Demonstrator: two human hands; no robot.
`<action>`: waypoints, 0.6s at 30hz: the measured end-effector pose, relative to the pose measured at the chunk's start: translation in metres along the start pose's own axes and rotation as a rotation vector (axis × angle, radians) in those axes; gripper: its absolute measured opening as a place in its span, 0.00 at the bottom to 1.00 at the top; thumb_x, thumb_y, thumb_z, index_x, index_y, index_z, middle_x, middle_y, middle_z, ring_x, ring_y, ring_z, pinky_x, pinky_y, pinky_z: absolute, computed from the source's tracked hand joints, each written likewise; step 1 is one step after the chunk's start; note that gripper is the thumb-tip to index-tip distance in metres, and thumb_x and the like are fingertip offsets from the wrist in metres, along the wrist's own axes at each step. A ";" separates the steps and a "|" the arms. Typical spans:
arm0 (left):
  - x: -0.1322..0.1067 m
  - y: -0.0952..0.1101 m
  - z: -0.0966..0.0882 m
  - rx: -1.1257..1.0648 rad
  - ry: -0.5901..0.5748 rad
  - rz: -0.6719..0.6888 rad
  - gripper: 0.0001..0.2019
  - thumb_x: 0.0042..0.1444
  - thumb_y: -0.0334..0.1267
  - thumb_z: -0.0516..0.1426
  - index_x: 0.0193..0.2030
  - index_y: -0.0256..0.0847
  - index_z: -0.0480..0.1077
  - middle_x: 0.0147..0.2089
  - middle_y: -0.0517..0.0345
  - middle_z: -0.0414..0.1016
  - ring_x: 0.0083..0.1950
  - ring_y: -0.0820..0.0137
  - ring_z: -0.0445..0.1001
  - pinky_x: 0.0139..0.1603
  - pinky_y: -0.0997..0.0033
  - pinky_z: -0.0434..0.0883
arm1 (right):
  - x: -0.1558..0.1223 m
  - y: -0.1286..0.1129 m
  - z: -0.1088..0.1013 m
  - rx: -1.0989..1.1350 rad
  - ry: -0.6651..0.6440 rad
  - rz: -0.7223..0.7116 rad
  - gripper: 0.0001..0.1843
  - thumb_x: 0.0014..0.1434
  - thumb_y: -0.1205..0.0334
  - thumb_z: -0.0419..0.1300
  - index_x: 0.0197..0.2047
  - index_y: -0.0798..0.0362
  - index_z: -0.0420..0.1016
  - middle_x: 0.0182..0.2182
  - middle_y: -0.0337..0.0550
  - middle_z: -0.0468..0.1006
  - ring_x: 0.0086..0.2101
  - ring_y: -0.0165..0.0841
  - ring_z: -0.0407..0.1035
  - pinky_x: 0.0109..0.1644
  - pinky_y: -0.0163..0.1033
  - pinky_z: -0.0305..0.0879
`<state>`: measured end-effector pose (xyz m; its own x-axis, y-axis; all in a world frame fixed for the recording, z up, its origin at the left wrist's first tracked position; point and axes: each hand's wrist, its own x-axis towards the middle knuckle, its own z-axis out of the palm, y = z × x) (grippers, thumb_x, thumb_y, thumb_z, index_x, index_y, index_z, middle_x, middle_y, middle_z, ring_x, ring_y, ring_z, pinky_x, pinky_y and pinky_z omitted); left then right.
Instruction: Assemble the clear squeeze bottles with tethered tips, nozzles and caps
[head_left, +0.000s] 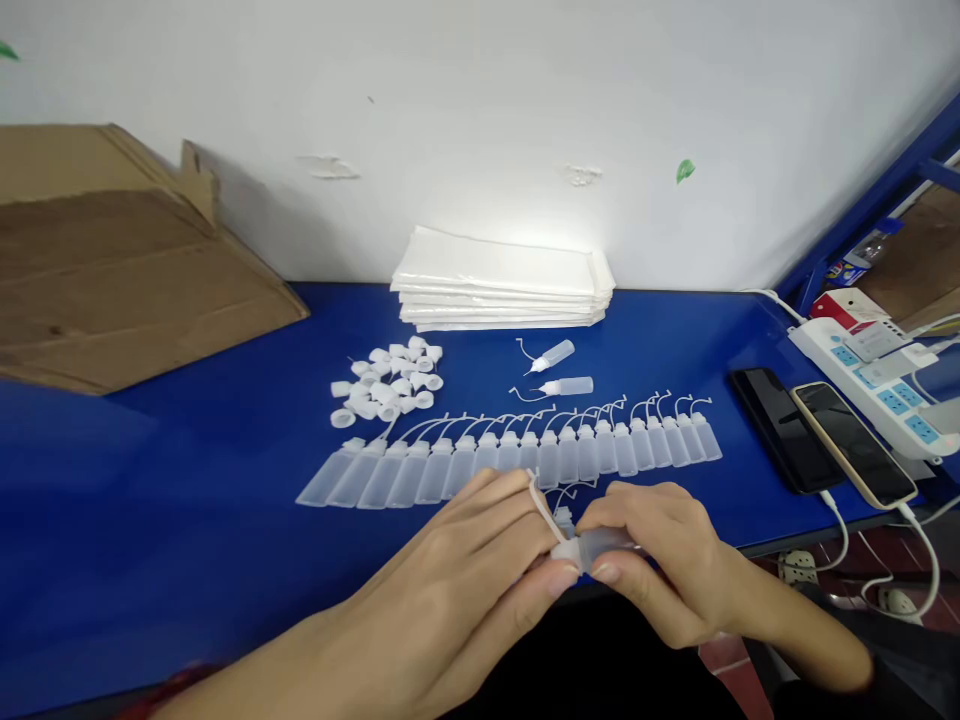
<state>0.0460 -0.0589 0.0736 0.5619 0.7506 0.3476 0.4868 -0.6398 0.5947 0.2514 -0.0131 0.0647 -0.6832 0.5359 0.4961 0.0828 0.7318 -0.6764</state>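
My right hand (671, 560) is closed around the body of a small translucent squeeze bottle (604, 543), held nearly sideways at the table's front edge. The thumb and fingers of my left hand (480, 565) pinch its white cap (567, 553), from which a thin white strap sticks up. Just behind my hands is a row of similar translucent bottles (548, 459), with straps pointing away from me. A few more bottle tops (562, 518) show partly between my hands. Two needle-tipped bottles (576, 386) lie apart, beyond the row.
Loose white caps (386, 393) form a pile behind the row's left part. White flat packets (499, 275) are stacked against the wall. A cardboard box (127, 270) stands at left. Two phones (853, 445) with cables and a power strip (885, 385) lie at right on the blue table (187, 480).
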 end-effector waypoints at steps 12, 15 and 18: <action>-0.001 -0.006 0.010 0.386 0.211 0.171 0.04 0.65 0.27 0.53 0.39 0.37 0.67 0.32 0.56 0.70 0.35 0.66 0.63 0.36 0.62 0.61 | 0.009 -0.001 -0.003 0.285 -0.062 0.428 0.17 0.69 0.57 0.50 0.32 0.54 0.71 0.21 0.33 0.65 0.23 0.25 0.59 0.27 0.32 0.57; 0.003 -0.007 0.006 0.167 0.177 0.042 0.08 0.68 0.29 0.49 0.38 0.39 0.66 0.31 0.59 0.69 0.35 0.69 0.63 0.36 0.66 0.64 | 0.018 0.001 -0.006 0.259 -0.072 0.363 0.16 0.68 0.58 0.50 0.30 0.54 0.69 0.21 0.33 0.65 0.23 0.24 0.59 0.27 0.32 0.57; 0.006 -0.009 0.002 -0.029 0.117 -0.067 0.13 0.70 0.31 0.45 0.33 0.40 0.63 0.28 0.62 0.65 0.32 0.71 0.62 0.33 0.70 0.65 | 0.030 0.001 -0.009 0.205 -0.067 0.271 0.16 0.68 0.60 0.50 0.28 0.54 0.66 0.20 0.32 0.62 0.21 0.23 0.56 0.25 0.31 0.55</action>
<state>0.0461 -0.0485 0.0690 0.4460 0.8068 0.3875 0.5001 -0.5837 0.6397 0.2377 0.0079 0.0839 -0.7033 0.6651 0.2511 0.1249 0.4633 -0.8774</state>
